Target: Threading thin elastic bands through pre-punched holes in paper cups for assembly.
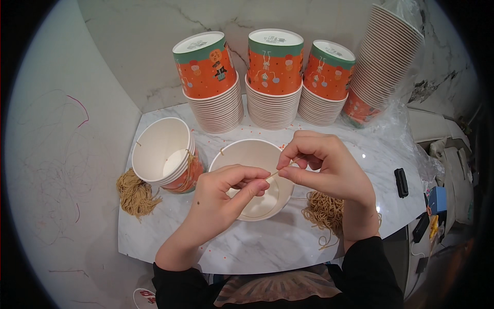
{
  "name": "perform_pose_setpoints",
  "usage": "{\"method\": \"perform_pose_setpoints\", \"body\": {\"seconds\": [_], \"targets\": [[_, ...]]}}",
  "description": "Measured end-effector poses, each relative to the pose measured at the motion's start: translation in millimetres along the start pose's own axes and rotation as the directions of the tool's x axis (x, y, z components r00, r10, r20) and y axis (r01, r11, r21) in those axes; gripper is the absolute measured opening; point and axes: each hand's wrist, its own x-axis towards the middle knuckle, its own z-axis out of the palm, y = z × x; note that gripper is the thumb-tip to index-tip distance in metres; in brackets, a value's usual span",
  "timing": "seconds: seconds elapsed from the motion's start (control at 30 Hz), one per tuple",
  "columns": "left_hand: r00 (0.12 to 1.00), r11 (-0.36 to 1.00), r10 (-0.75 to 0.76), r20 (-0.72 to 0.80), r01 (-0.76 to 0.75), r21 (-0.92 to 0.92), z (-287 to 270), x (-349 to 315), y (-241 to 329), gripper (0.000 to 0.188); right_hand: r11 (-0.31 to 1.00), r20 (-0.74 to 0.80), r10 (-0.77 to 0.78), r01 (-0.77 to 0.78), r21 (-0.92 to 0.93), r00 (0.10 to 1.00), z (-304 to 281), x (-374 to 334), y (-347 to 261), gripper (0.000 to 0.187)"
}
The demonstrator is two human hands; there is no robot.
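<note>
My left hand (226, 193) and my right hand (323, 164) meet over a white-lined paper bucket (246, 150). Both pinch a thin tan string (273, 174), which runs in a short span from one set of fingertips to the other. A bit of string shows at the bucket's left rim; my hands cover part of its right side. Beside my right wrist lies a curly heap of tan string (324, 210). At the left, a few nested buckets (160, 136) stand with string at their rims. A bundle of tan strings (138, 193) lies next to them.
Three stacks of upside-down orange and green paper buckets (275, 67) line the back wall. A tall stack (386, 56) leans at the back right, partly in clear plastic (406, 139). A small black object (401, 183) lies on the marble-patterned table (247, 252) near its right edge.
</note>
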Motion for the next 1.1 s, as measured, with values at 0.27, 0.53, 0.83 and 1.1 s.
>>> {"method": "perform_pose_setpoints", "body": {"seconds": [0.27, 0.53, 0.83, 1.1], "targets": [[0.992, 0.986, 0.11, -0.055, -0.102, 0.128, 1.3, 0.2, -2.7, 0.011, 0.999, -0.005, 0.027, -0.027, -0.023, 1.0, 0.6, 1.2, -0.5, 0.016], [0.992, 0.992, 0.094, -0.08, -0.087, 0.086, 2.8, 0.2, -0.9, 0.011, 0.882, 0.082, 0.22, -0.234, 0.408, 0.972, 18.0, 4.3, -2.4, 0.019], [1.0, 0.998, -0.03, -0.001, 0.029, -0.057, -3.1, -0.1, 0.6, 0.014, 0.995, -0.003, -0.062, 0.063, 0.084, 0.998, 19.7, 0.8, 2.6, 0.018], [0.997, 0.984, -0.076, 0.006, 0.076, -0.162, -3.8, -2.2, 3.2, 0.018, 0.99, -0.025, -0.125, 0.124, -0.062, 0.992, 18.7, 0.5, -7.4, 0.008]]}}
